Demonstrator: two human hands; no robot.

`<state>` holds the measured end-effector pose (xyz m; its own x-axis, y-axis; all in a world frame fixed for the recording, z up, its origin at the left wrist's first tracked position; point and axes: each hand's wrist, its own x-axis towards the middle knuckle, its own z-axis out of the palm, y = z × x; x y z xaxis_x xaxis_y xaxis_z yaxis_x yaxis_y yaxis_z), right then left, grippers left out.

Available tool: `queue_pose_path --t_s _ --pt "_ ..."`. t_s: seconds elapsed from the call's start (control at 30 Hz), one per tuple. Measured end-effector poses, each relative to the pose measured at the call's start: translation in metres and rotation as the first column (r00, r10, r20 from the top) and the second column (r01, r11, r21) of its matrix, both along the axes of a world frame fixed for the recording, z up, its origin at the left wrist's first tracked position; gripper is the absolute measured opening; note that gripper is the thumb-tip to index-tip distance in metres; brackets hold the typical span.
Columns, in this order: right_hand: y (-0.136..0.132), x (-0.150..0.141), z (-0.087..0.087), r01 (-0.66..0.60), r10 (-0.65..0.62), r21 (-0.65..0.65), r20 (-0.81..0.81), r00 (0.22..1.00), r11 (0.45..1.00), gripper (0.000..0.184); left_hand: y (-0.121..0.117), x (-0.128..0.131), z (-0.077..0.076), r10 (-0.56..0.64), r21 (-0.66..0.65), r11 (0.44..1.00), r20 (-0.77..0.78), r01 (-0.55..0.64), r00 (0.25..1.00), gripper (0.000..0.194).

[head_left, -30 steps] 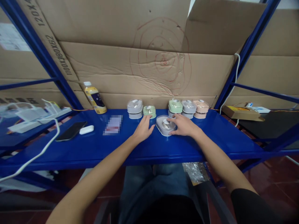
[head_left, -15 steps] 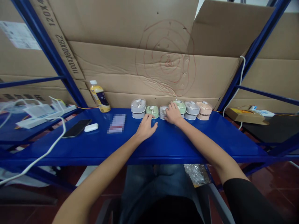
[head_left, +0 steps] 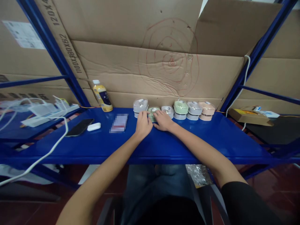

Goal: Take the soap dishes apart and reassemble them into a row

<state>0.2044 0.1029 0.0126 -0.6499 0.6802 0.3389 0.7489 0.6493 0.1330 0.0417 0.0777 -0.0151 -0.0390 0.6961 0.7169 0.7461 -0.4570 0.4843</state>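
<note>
Four box stacks (head_left: 140, 105) (head_left: 180, 109) (head_left: 194, 110) (head_left: 206, 110), two single boxes (head_left: 152, 114) (head_left: 167, 110), one bottle (head_left: 103, 97)

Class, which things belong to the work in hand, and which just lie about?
Likely work:
low green rounded box
low grey rounded box
tall grey boxes
green-topped box
peach box

Incidental:
yellow plastic bottle
flat black phone
small white rounded case

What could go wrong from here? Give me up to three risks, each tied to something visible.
1. The left hand is close to the grey stack, so its fingers might nudge it.
2. The right hand is between the low green box and low grey box; a sideways slip could bump either.
3. A loose white cable crosses the left side, so an arm might catch it.
</note>
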Motion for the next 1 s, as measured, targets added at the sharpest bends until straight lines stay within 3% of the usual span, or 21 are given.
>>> queue_pose_path --t_s 0.13,0.23,0.3,0.37,0.43,0.53,0.63,0.7,0.77,0.9,1.0 --pt "-0.036 0.018 0.008 -0.002 -0.002 -0.024 -0.155 0.988 1.000 0.048 0.001 -0.003 0.004 -0.021 0.075 0.997 0.028 0.019 0.999 0.026" --pt "-0.054 0.026 0.013 0.152 -0.161 -0.056 -0.244 0.956 0.987 0.065 -0.001 -0.002 0.008 -0.052 0.067 0.997 0.050 0.048 0.997 0.019" --pt "-0.057 0.028 0.014 0.258 -0.279 -0.122 -0.204 0.938 0.958 0.081 -0.004 -0.001 0.010 -0.097 0.029 0.995 0.058 0.095 0.994 0.017" --pt "-0.054 0.032 0.014 0.286 -0.318 -0.221 -0.125 0.940 0.932 0.089 -0.006 -0.001 0.011 -0.182 -0.017 0.983 0.050 0.183 0.982 0.028" --pt "-0.047 0.040 0.014 0.207 -0.248 -0.309 -0.098 0.964 0.928 0.091 -0.007 -0.002 0.011 -0.307 -0.080 0.948 0.029 0.308 0.951 0.046" --pt "-0.036 0.063 0.016 -0.039 -0.052 -0.382 -0.226 0.973 0.923 0.095 -0.008 -0.003 0.010 -0.480 -0.213 0.856 0.015 0.472 0.877 0.081" --pt "-0.026 0.094 0.020 -0.234 0.024 -0.410 -0.455 0.890 0.882 0.093 -0.011 -0.002 0.010 -0.571 -0.297 0.782 0.012 0.548 0.821 0.119" --pt "-0.022 0.115 0.020 -0.263 -0.027 -0.412 -0.578 0.816 0.872 0.089 -0.014 0.000 0.010 -0.607 -0.310 0.760 -0.024 0.572 0.794 0.128" --pt "-0.018 0.133 0.017 -0.207 -0.119 -0.408 -0.644 0.756 0.889 0.083 -0.017 0.003 0.009 -0.637 -0.329 0.746 -0.096 0.579 0.765 0.114" --pt "-0.010 0.150 0.007 -0.052 -0.250 -0.412 -0.643 0.724 0.910 0.075 -0.020 0.006 0.005 -0.665 -0.390 0.730 -0.219 0.561 0.714 0.058" --pt "-0.007 0.149 0.002 -0.021 -0.272 -0.420 -0.624 0.733 0.907 0.073 -0.020 0.005 0.004 -0.641 -0.379 0.753 -0.235 0.539 0.731 0.047"
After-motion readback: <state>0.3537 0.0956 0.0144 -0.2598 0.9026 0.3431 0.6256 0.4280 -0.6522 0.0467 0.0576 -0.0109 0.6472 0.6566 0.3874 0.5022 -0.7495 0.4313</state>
